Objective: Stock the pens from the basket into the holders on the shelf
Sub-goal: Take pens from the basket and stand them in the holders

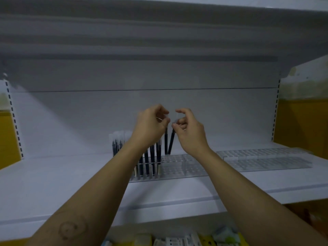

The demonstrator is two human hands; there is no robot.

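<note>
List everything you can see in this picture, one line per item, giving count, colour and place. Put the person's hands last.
shelf: one, white, across the middle
stocked holder: one, clear, centre of the shelf
empty holder: one as far as I can tell, clear, right on the shelf
standing pens: several, some hidden by the left forearm, dark with clear caps, left part of the stocked holder
upright pen: one, dark, back of the stocked holder
tilted pen: one, dark, just right of the upright pen
side panels: two, yellow, left and right edges
packets: several, blurred, mixed colours, bottom edge
left hand: one, pinches the upright pen's top
right hand: one, pinches the tilted pen's top
</note>
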